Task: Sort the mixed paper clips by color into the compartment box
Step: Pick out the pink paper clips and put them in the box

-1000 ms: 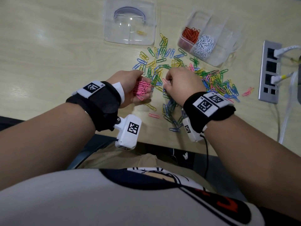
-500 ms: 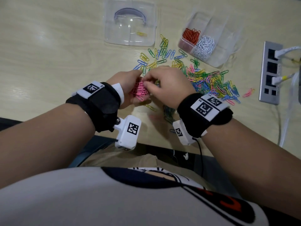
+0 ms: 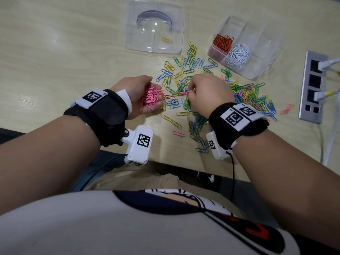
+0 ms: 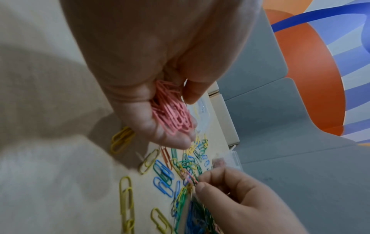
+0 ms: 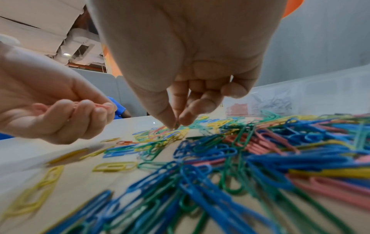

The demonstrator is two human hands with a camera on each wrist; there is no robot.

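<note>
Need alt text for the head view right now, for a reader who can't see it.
Left hand cups a bunch of pink clips while the right hand pinches a pink clip from the mixed pile. Beyond, the compartment box holds red and white clips.

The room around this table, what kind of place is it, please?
Probably an office or shared workspace. The wooden desk has a built-in socket panel with cables plugged in, grey partition panels stand behind it, and bare ceiling ducts show overhead.
</note>
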